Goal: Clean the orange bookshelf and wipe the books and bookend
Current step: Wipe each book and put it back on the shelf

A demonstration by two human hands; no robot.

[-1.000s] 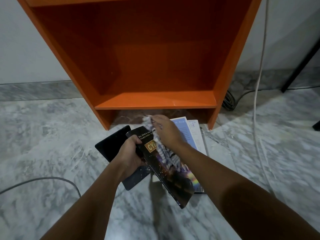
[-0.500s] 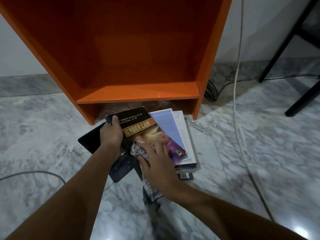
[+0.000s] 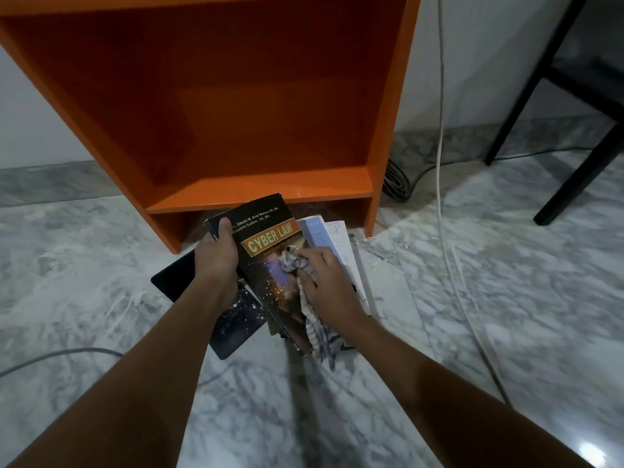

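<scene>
While the left hand (image 3: 216, 261) grips the Cyber Law book (image 3: 270, 261) and the right hand (image 3: 324, 282) presses the striped cloth (image 3: 293, 265), a hard stroke could twist it loose.

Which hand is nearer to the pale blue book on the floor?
Right. The right hand is beside the pale blue book; the left hand grips the far edge of the black Cyber Law book.

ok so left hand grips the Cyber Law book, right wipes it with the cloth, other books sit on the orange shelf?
No: head view shows the other books on the floor before the orange shelf, not on it. Left hand gripping the Cyber Law book, right hand wiping with the cloth: correct.
</scene>
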